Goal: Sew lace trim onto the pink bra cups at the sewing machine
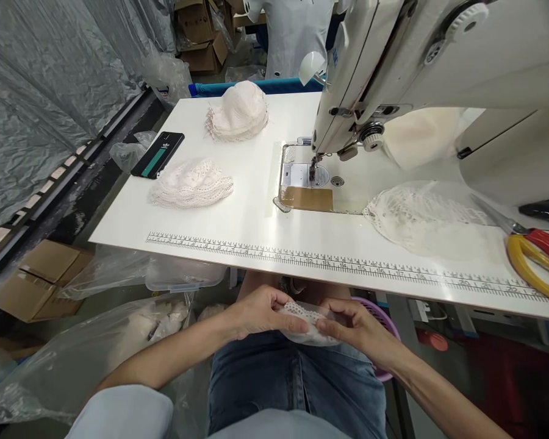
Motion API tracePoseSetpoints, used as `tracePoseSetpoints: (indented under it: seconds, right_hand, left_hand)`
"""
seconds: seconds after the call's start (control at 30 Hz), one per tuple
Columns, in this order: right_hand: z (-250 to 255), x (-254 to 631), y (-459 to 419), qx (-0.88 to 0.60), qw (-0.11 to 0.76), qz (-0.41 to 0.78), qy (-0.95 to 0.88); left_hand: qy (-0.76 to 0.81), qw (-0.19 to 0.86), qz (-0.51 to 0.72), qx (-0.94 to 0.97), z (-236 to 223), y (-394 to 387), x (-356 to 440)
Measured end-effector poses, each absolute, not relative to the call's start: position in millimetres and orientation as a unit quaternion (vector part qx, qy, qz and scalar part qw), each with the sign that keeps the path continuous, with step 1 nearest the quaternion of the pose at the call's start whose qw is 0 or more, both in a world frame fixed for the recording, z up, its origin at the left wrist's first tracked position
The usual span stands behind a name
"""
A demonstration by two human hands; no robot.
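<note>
Over my lap, just below the table's front edge, a small piece of white lace fabric [308,316] is stretched between my two hands. My left hand [272,314] pinches its left end, thumb on top. On the other end, my right hand [348,320] grips with thumb and fingers. Above them on the table stands a white sewing machine [366,79], its needle and presser foot [313,171] over the metal plate. More white lace pieces [421,213] lie flat to the right of the needle. A stack of lace pieces [192,183] sits at the left.
A stack of pale cup-shaped pieces [240,110] lies farther back, and a dark phone [158,155] near the left edge. Scissors with red and yellow handles [535,250] rest at the right. A printed ruler [274,253] runs along the front edge. Below are a purple basket [384,329] and cardboard boxes [43,280].
</note>
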State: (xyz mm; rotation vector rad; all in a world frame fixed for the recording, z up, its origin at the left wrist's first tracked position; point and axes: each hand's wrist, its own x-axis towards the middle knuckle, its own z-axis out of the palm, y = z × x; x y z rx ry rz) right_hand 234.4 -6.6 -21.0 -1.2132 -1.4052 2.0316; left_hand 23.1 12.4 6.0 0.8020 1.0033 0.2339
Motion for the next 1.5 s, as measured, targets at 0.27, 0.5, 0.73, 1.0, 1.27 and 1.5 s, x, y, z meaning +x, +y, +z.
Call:
tracePoseSetpoints:
  seconds: [0.27,0.5,0.73,1.0,1.27,1.5]
  right_hand:
    - [-18.2,234.8,-4.1,-0.406,0.192,0.744,-0.496]
    - [-13.4,239.7,0.0,-0.351,0.153,0.767,-0.515]
    - [-18.2,250.2,-3.4,-0.351,0.129,0.754,-0.540]
    - [-9.8,239.3,-4.1,-0.359,0.187,0.740,-0.537]
    - [-10.9,226.0,-3.7,-0.394,0.235,0.691,-0.559]
    - [-11.5,225.0,-5.7,-0.399,0.234,0.702,-0.541]
  left_hand:
    - [0.478,0.775,0.123,0.395,4.3,15.6,28.3]
    - [0.473,0.783,0.127,0.384,6.5,19.5,21.7]
    - [0.470,0.802,0.186,0.317,-2.7,16.4,19.2]
    - [0.459,0.797,0.160,0.360,2.6,16.1,25.2]
    - [0.484,0.781,0.167,0.358,2.4,12.6,24.4]
    - [0.481,0.765,0.150,0.402,3.1,11.7,26.1]
